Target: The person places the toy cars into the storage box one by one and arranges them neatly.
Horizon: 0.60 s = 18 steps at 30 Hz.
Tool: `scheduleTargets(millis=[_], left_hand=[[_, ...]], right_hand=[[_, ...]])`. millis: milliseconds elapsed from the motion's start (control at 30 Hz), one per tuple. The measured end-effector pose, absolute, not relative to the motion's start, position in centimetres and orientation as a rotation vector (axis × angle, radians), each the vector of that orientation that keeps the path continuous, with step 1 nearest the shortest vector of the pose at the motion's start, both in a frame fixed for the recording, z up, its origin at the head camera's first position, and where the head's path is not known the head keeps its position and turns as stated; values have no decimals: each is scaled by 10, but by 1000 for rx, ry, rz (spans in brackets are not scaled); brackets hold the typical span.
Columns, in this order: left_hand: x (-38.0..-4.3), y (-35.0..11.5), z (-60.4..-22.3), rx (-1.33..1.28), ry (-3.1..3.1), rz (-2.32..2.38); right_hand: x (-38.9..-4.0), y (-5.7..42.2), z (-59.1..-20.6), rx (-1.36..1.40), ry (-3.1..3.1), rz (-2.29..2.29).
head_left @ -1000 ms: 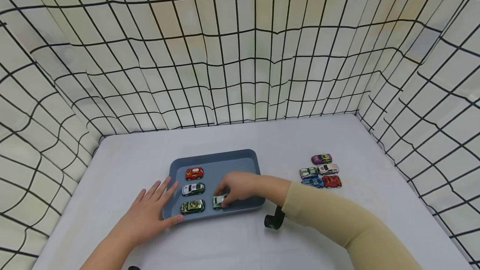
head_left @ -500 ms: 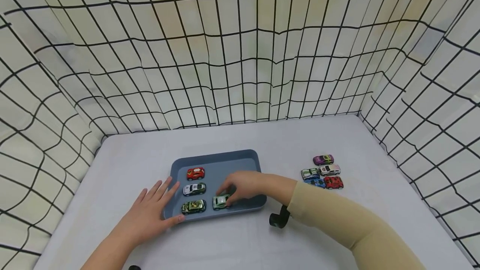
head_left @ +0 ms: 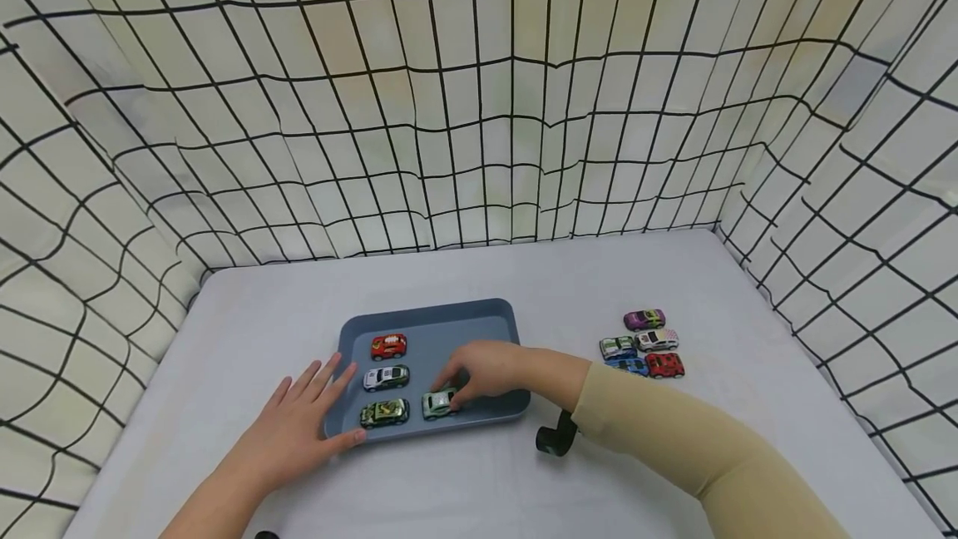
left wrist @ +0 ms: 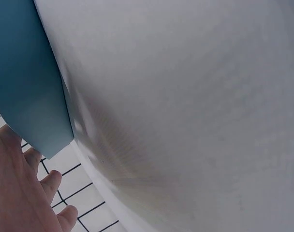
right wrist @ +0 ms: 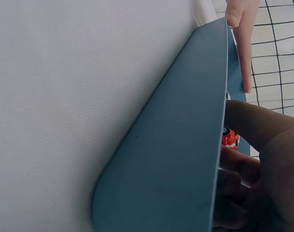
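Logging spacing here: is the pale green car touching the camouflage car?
Apart: the head view shows bare tray between the pale green car and the camouflage car.

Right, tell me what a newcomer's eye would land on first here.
Probably the right hand gripping a pale green car in the blue-grey tray, beside a column of three cars. Next, perhaps, the black-gridded backdrop behind the table, and the cluster of five cars to the tray's right.
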<state>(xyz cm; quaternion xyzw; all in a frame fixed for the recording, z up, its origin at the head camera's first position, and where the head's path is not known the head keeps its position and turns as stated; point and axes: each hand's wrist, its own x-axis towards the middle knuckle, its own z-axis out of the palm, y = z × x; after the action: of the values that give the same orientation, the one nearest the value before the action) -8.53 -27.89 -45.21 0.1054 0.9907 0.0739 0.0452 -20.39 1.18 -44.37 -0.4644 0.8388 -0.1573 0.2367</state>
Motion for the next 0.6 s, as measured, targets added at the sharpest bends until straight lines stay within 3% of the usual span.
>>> scheduleTargets(millis=[600], left_hand=[[-85, -280, -453, 319, 3030, 241]], right_hand=[[-211, 27, -432, -1219, 2304, -574]])
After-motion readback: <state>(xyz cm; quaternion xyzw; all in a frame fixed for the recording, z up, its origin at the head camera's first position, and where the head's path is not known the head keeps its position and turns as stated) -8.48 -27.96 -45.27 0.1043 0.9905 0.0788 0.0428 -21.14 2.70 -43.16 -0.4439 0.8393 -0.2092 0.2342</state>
